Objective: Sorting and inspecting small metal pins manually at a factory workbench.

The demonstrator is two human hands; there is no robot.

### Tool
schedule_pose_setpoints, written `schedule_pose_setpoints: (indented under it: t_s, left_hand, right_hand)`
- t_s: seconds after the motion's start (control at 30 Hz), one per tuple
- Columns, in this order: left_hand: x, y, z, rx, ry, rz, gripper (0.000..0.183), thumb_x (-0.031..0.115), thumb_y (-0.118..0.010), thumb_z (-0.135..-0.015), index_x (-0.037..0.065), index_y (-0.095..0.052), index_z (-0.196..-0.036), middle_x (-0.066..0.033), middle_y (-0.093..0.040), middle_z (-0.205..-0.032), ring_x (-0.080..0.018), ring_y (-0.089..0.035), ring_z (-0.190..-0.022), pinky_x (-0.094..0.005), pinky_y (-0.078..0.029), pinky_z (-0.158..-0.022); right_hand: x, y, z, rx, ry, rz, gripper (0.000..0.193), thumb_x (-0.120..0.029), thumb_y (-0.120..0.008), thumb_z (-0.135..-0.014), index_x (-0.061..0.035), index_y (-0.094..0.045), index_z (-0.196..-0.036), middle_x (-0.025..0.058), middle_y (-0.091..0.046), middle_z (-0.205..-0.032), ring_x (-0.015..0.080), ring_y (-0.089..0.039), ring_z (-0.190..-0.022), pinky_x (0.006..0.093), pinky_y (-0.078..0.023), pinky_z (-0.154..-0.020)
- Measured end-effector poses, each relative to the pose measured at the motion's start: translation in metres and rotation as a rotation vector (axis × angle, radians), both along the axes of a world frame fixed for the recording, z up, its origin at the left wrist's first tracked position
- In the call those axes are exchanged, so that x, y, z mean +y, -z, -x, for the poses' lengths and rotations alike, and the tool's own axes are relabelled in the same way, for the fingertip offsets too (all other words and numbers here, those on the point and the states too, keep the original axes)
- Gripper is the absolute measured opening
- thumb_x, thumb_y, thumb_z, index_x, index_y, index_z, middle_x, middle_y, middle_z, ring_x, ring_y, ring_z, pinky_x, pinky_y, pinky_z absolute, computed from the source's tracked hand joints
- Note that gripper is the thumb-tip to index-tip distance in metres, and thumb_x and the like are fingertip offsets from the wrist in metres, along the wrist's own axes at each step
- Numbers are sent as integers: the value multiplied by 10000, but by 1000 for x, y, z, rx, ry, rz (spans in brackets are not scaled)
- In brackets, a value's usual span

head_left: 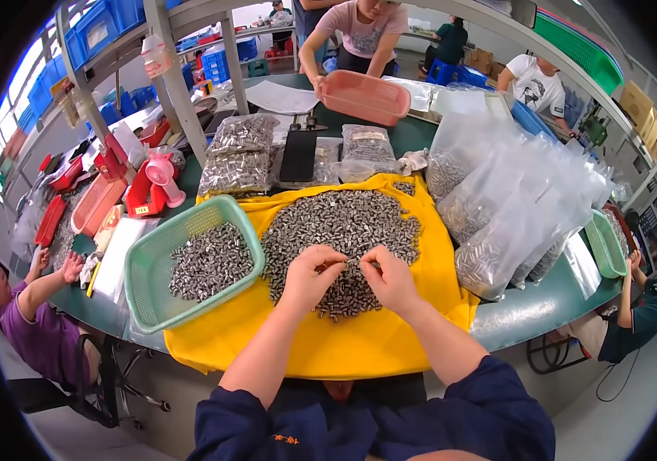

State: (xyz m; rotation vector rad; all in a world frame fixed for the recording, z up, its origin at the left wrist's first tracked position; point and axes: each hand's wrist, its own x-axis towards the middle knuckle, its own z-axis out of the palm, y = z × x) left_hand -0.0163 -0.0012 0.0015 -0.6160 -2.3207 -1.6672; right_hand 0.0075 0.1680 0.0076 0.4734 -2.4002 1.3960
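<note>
A large heap of small silvery metal parts (344, 223) lies on a yellow cloth (359, 346) spread over the green table. Over the heap's near edge, my left hand (311, 275) and my right hand (390, 278) meet fingertip to fingertip. Both pinch one small metal part (356, 263) between them. To the left, a light green plastic basket (161, 307) holds a smaller pile of the same parts (211, 261).
Clear bags of metal parts (497, 207) are stacked at the right, flatter sealed bags (240, 157) at the back. A person across the table holds a pink basket (365, 96). Other people sit at the left and right edges. Red tools and a pink tray (96, 203) lie at the left.
</note>
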Motion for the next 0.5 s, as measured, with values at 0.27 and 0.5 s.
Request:
schedule_pose_setpoints:
  t_s: [0.27, 0.5]
  left_hand:
    - [1, 6, -1, -572, 236, -422, 133, 43, -583, -789, -4, -594, -912, -45, -609, -815, -107, -580, -729, -222, -480, -667]
    - [2, 10, -7, -646, 281, -491, 112, 37, -571, -796, -14, -585, -895, -55, -604, -799, -122, -584, -713, -231, -487, -669]
  right_hand:
    - [0, 3, -1, -101, -50, 144, 76, -98, -538, -805, -35, -505, -831, 34, -527, -657, 102, -466, -543, 241, -389, -517]
    - [1, 6, -5, -212, -126, 187, 65, -106, -520, -821, -43, -508, -832, -4, -504, -690, 61, -442, -611, 219, -389, -560]
